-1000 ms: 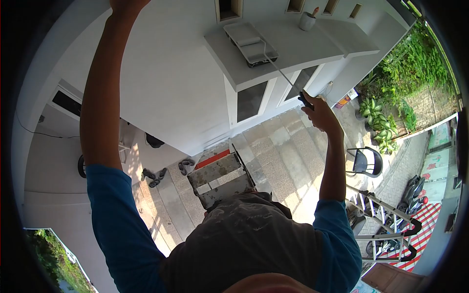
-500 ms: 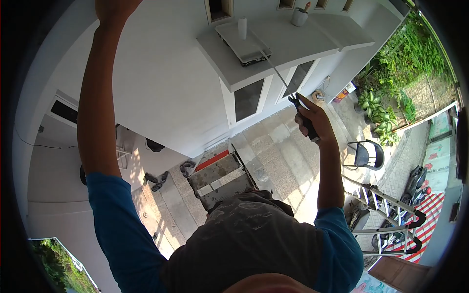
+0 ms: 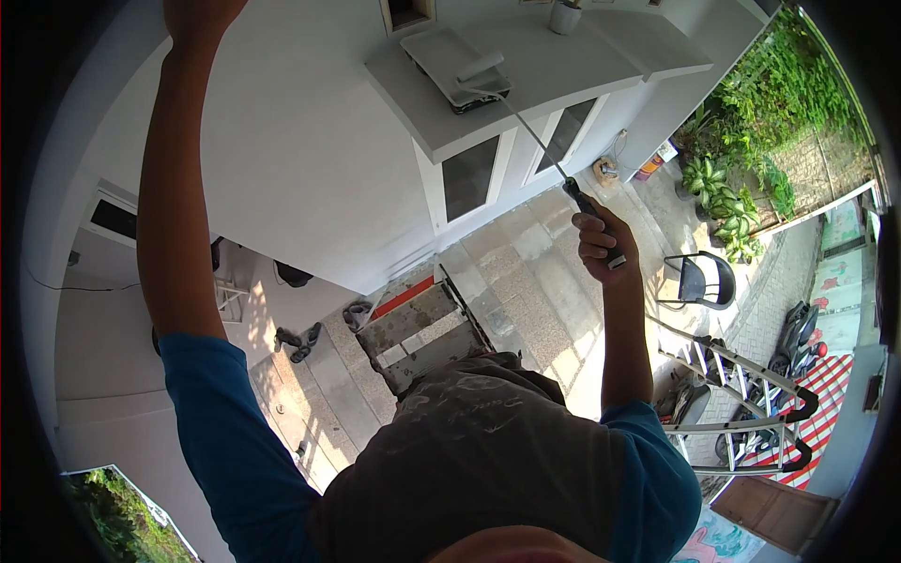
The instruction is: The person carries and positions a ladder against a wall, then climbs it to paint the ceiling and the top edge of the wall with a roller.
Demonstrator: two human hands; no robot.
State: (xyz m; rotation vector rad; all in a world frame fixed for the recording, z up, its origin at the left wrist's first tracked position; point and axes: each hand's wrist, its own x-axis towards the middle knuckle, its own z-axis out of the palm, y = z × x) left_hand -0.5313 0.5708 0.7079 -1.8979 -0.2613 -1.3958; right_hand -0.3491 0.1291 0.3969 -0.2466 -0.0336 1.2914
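Observation:
My right hand (image 3: 605, 239) is closed round the dark handle of a paint roller (image 3: 481, 66). Its thin metal rod reaches up and left from my fist. The white roller head lies at a slant over the paint tray (image 3: 434, 56), near the tray's front end. This tray rests on a grey ledge (image 3: 540, 80) that juts from the wall. My left arm stretches up along the wall. Only part of my left hand (image 3: 205, 17) shows at the top edge, its fingers cut off by the frame.
A small pale pot (image 3: 565, 17) stands farther along the ledge. Far below me are a paint-spotted platform (image 3: 422, 328), sandals (image 3: 298, 342) and a black chair (image 3: 699, 280) on the paved floor. An aluminium ladder (image 3: 741, 375) stands at the right, with motorbikes beyond it.
The roller head has swung from pointing away to a slant across the tray, nearer its front end. My right hand has turned, its fingers now wrapped round the handle. The whole view has shifted slightly.

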